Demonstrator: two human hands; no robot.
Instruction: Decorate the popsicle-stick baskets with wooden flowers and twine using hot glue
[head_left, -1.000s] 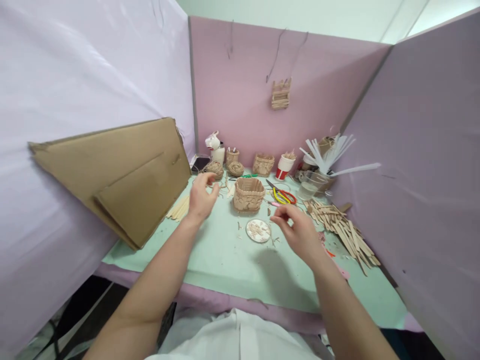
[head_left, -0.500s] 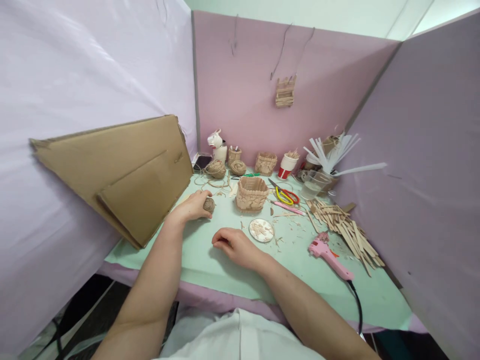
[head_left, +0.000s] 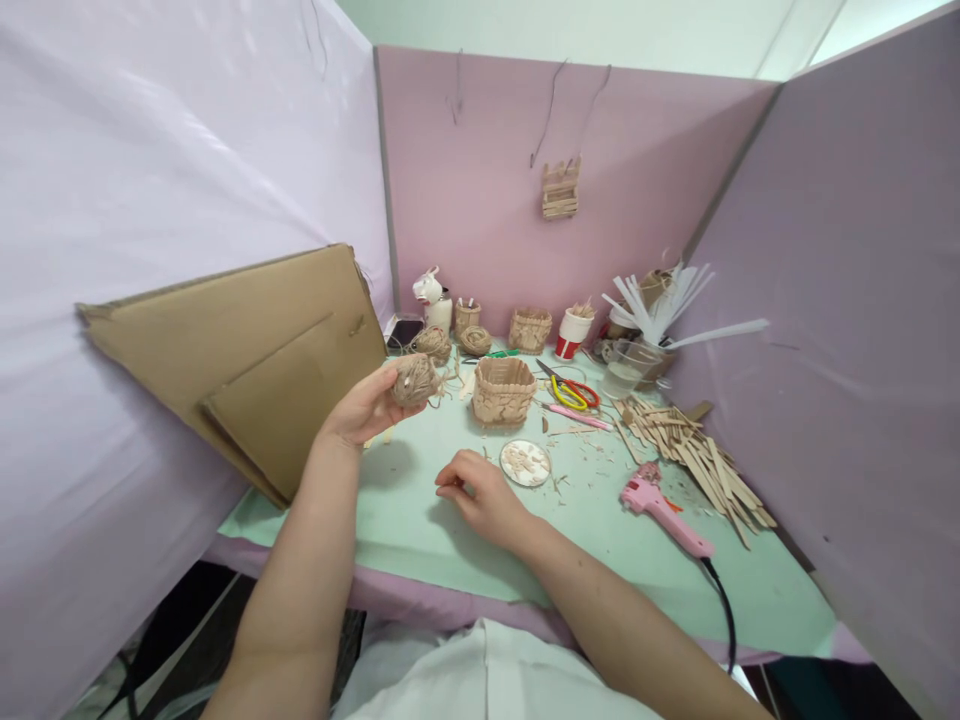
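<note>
My left hand [head_left: 371,405] grips a ball of twine [head_left: 415,380], lifted above the table beside the cardboard. Over the table's front part, my right hand [head_left: 480,497] has its fingers curled, thumb against fingertips. Whatever it may pinch is too small or hidden to see. Just beyond the hands stands a square basket [head_left: 504,393] covered in wood pieces. A round white dish [head_left: 525,463] with wood scraps lies near my right wrist.
Cardboard sheets [head_left: 292,370] lean at the left. At the right lie a pink glue gun [head_left: 667,515], many wooden sticks [head_left: 697,460] and scissors [head_left: 566,388]. Behind are twine balls [head_left: 475,341], a smaller basket [head_left: 530,330], a cup of sticks [head_left: 574,333] and white glue sticks [head_left: 656,310].
My left hand has raised the twine ball off the table and turned so the ball faces up. My right hand has shifted slightly right, still curled.
</note>
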